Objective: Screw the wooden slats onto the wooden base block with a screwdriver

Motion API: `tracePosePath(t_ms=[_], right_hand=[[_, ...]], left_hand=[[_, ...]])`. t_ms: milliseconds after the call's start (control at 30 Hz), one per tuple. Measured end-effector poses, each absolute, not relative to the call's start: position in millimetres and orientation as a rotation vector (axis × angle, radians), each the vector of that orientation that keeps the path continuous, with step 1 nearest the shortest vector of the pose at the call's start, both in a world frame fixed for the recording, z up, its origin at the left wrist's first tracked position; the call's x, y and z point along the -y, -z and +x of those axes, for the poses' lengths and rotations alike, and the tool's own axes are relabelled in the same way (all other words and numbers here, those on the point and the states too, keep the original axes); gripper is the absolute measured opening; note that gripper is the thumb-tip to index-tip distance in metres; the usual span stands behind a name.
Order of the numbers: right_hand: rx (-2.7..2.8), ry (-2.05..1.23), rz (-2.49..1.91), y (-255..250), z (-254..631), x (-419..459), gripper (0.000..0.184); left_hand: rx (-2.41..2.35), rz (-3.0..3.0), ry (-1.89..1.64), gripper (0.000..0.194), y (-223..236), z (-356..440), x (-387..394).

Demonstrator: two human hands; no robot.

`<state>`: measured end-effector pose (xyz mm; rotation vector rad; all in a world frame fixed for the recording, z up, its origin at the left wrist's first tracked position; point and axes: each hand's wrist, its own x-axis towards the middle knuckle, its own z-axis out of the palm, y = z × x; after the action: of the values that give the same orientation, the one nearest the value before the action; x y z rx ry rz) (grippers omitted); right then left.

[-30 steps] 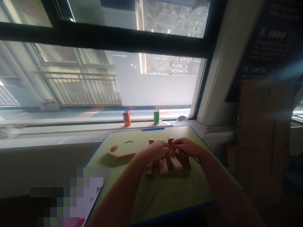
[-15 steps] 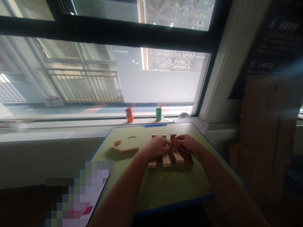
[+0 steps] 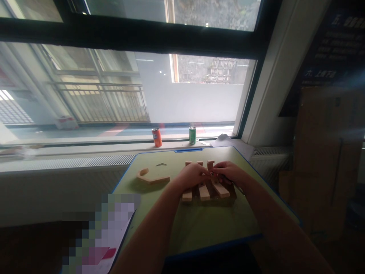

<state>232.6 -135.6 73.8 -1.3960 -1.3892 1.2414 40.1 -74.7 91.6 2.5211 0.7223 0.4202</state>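
Observation:
A wooden rack of parallel slats point(image 3: 205, 192) lies on the green table point(image 3: 196, 224) in front of me. My left hand point(image 3: 191, 175) rests curled on top of the slats. My right hand point(image 3: 228, 172) is closed beside it, fingertips meeting the left hand's over the rack's middle. What they pinch is too small and dark to name. A thin dark stick shows by my right wrist point(image 3: 241, 189). A curved wooden piece point(image 3: 151, 177) lies apart to the left, with a small screw point(image 3: 161, 164) behind it.
An orange can point(image 3: 156, 137) and a green can point(image 3: 192, 135) stand on the window sill beyond the table. Crumpled paper point(image 3: 226, 141) lies at the sill's right end. A cardboard box point(image 3: 327, 152) stands to the right. A blurred patch covers the lower left.
The view has shifted slightly, so the table sits a little more to the right and higher. Both hands stay together on the wooden rack with hardly any movement.

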Motion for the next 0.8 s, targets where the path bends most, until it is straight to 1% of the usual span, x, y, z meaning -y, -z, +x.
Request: tracePosePath(t_ms=[133, 333, 667, 800], right_hand=[[1.417, -1.257, -1.398, -75.3, 232.0, 136.9, 0.03], [1.417, -1.321, -1.371, -77.3, 232.5, 136.8, 0.029], [1.386, -1.275, -1.42, -73.2, 233.1, 131.2, 0.019], [1.373, -1.255, -1.436, -72.2, 233.2, 129.2, 0.018]], left_hand=[[-0.744, 2.582, -0.46, 0.029, -94.2, 39.6, 77.6], [-0.816, 2.647, -0.361, 0.03, -95.5, 40.3, 79.3], [-0.773, 2.656, -0.348, 0.03, -92.9, 41.9, 76.6], [-0.788, 2.658, -0.349, 0.03, -91.7, 43.7, 75.2]])
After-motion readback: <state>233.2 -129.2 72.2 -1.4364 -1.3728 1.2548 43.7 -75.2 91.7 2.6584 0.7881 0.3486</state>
